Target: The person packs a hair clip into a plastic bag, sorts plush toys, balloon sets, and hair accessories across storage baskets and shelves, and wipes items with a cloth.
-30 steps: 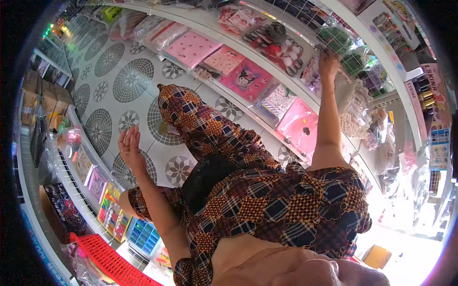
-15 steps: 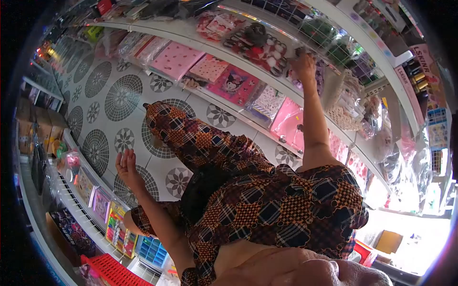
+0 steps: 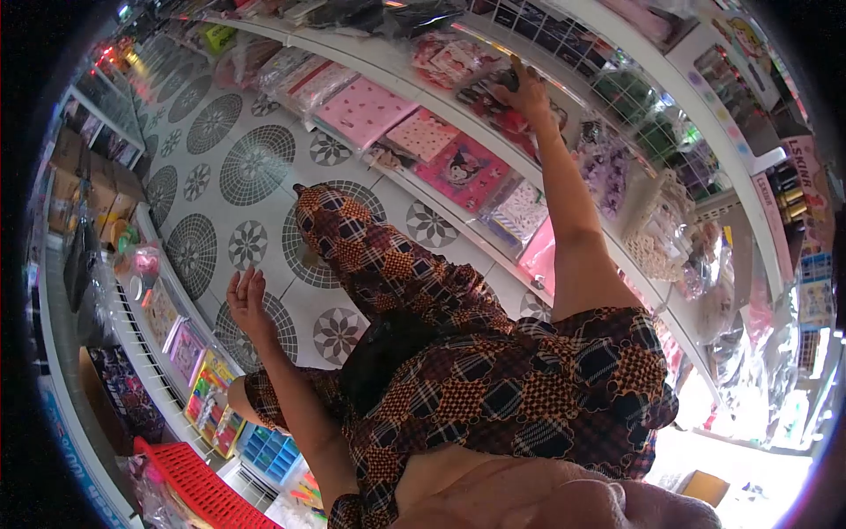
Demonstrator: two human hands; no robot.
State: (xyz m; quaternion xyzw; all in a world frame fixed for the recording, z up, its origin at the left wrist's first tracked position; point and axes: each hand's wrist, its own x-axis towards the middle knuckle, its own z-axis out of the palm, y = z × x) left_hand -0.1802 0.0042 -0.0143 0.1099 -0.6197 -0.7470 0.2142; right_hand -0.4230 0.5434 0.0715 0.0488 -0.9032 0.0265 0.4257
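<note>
Red-and-dark packaged goods [image 3: 485, 108] lie on the white shelf [image 3: 374, 72], under my right hand [image 3: 527, 93]; its fingers are spread, with no grip visible; whether they touch the goods I cannot tell; half a second ago this hand was nearer the purple packets [image 3: 604, 181]; the shift puts the handling at the red-and-dark packaged goods; my left hand [image 3: 248, 301], empty and loosely open, hangs above the tiled floor [image 3: 256, 167].
</note>
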